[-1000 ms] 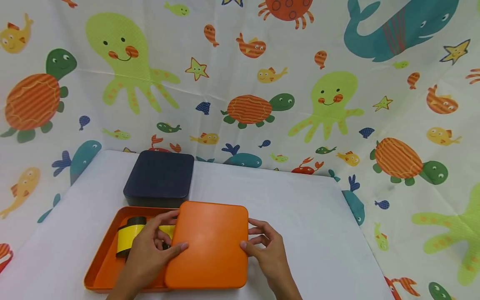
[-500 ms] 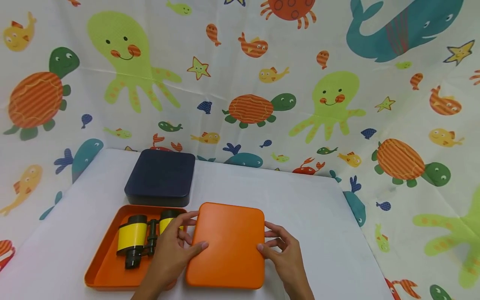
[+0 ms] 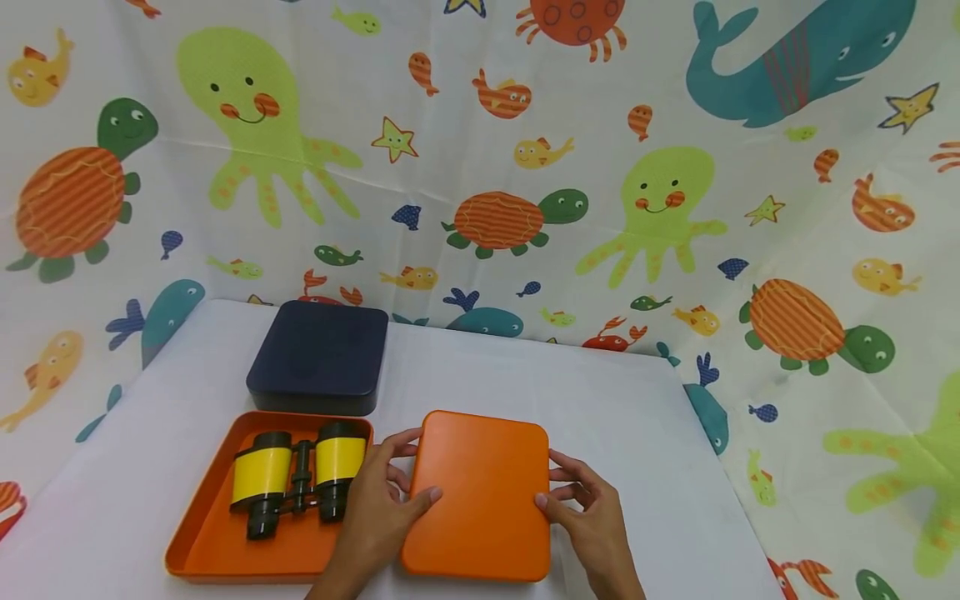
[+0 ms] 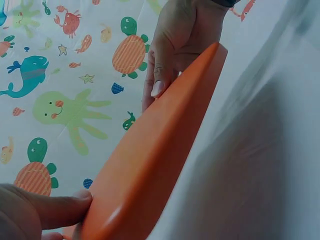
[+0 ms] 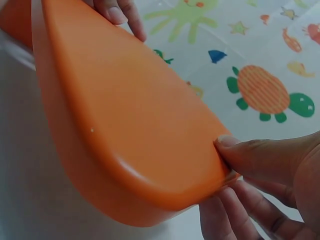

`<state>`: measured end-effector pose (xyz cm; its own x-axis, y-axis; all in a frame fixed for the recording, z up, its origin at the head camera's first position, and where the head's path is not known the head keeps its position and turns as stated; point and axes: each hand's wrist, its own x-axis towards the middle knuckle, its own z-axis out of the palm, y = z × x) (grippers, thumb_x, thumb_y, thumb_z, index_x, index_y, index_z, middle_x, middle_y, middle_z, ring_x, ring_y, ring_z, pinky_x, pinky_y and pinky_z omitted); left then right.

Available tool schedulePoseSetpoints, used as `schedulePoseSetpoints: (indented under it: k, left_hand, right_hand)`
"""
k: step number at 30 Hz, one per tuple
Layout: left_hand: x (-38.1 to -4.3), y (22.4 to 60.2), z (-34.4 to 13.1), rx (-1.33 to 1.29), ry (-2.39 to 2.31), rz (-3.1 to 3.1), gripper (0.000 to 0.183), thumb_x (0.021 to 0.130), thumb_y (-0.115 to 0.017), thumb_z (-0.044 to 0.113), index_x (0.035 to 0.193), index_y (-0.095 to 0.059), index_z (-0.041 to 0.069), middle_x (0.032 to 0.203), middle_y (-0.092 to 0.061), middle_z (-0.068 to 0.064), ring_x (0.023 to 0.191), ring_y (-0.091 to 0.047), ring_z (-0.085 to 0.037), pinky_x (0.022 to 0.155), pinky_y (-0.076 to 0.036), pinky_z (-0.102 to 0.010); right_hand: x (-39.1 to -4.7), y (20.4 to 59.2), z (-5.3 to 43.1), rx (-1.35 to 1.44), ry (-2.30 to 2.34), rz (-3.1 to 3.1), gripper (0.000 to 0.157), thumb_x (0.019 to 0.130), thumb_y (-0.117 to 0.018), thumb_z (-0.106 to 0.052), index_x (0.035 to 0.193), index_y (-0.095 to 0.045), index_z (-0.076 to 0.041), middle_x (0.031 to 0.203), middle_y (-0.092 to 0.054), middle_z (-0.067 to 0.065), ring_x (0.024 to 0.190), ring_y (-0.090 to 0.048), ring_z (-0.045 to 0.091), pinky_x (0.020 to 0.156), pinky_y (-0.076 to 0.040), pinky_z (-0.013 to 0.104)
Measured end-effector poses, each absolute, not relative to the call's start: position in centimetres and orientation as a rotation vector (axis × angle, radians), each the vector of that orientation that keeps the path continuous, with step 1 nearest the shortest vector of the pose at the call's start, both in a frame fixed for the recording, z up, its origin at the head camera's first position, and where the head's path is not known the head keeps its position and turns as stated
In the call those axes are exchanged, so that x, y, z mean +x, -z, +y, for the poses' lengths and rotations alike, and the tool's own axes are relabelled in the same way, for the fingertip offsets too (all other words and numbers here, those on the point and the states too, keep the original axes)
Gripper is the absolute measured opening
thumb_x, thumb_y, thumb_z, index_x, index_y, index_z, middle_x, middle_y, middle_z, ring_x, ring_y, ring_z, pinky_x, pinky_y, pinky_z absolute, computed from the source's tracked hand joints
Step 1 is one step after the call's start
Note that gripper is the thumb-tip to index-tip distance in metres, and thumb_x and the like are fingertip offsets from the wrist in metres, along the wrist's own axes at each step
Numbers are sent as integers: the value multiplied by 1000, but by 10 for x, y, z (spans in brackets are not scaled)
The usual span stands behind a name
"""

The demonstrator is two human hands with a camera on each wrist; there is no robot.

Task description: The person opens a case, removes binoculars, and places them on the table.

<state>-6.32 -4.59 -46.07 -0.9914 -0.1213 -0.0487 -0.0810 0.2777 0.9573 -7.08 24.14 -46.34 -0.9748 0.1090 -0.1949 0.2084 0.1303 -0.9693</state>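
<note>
An orange square lid (image 3: pixel 480 496) with rounded corners is held level between both hands, its smooth top facing up. My left hand (image 3: pixel 378 508) grips its left edge, thumb on top and fingers at the side. At the opposite edge my right hand (image 3: pixel 592 517) pinches it the same way, as the right wrist view shows with the lid (image 5: pixel 135 115) close up. Left of the hands an orange tray-like box base (image 3: pixel 202 550) lies uncovered. Yellow and black binoculars (image 3: pixel 262 473) rest inside it, partly behind the left hand.
Behind the orange base stands a dark navy box (image 3: pixel 318 354) with rounded corners, its lid on. White cloth (image 3: pixel 622 425) covers the table. A curtain (image 3: pixel 480 125) printed with sea animals hangs along the back and sides.
Both hands have carried the orange lid to the right, away from over the base. More of the binoculars and of the base's inside shows now.
</note>
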Motion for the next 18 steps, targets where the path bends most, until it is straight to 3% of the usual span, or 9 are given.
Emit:
schedulePoseSetpoints:
  k: [18]
  left_hand:
    - [-65, 489, -30, 223, 1814, -2501, 76, 82, -91, 7, 148, -58, 23, 132, -62, -10, 83, -52, -16, 70, -45, -23]
  right_hand:
    - [-79, 492, 249, 359, 1890, 2380, 59, 83, -91, -8, 136, -72, -21, 119, -70, 13, 91, -67, 25, 71, -63, 32]
